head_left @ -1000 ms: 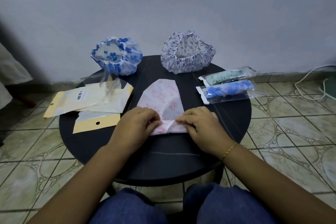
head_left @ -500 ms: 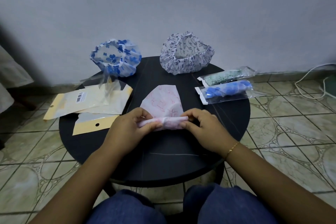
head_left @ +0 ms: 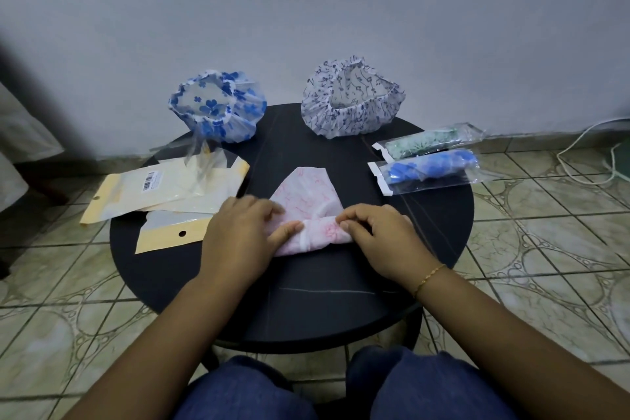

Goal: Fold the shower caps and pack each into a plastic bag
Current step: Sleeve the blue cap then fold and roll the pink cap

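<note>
A pink-patterned shower cap (head_left: 306,194) lies flattened in the middle of the round black table (head_left: 306,310), its near end rolled into a thick band. My left hand (head_left: 238,235) grips the roll's left end, thumb on top. My right hand (head_left: 381,232) pinches the right end with curled fingers. Behind stand an open blue-flowered cap (head_left: 216,111) at the back left and a white cap with dark sprigs (head_left: 353,102) at the back right. Empty plastic bags with yellow headers (head_left: 163,191) lie at the left.
Two packed bags lie at the right edge, one with a green cap (head_left: 429,143), one with a blue cap (head_left: 429,170). A white cable (head_left: 593,147) runs along the tiled floor at the right. The wall is close behind the table. My knees are under the near edge.
Both hands have rolled the cap's near end further away from me, so the roll is thicker and the flat part shorter.
</note>
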